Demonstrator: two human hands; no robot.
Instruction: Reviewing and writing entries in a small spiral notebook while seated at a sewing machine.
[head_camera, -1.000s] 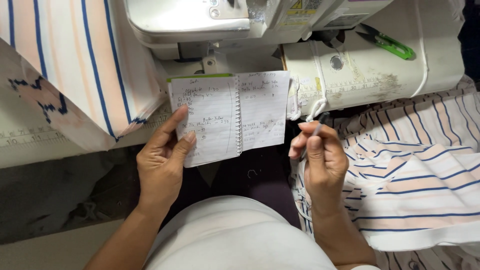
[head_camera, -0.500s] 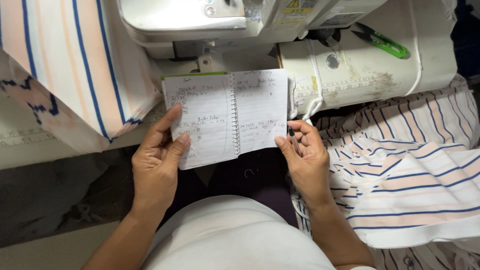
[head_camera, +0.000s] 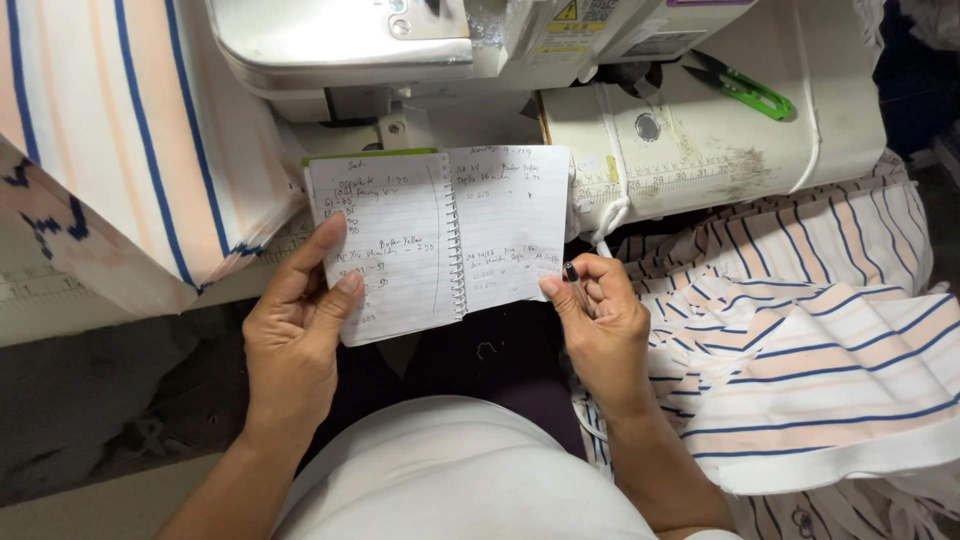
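Observation:
A small spiral-bound notebook (head_camera: 440, 235) with lined, handwritten pages lies open in front of me, held over my lap. My left hand (head_camera: 295, 335) grips its left page, thumb on top. My right hand (head_camera: 600, 325) pinches the lower right corner of the right page and also holds a dark pen (head_camera: 572, 275) between its fingers.
A white sewing machine (head_camera: 640, 110) stands behind the notebook, with green-handled thread snips (head_camera: 745, 90) on its bed. Striped white, peach and blue fabric hangs at the left (head_camera: 130, 140) and lies piled at the right (head_camera: 810, 360). A measuring tape strip (head_camera: 660, 180) runs along the machine's edge.
My right hand has moved left from the fabric to the notebook and taken hold of the right page's corner. The notebook now sits slightly lower and flatter.

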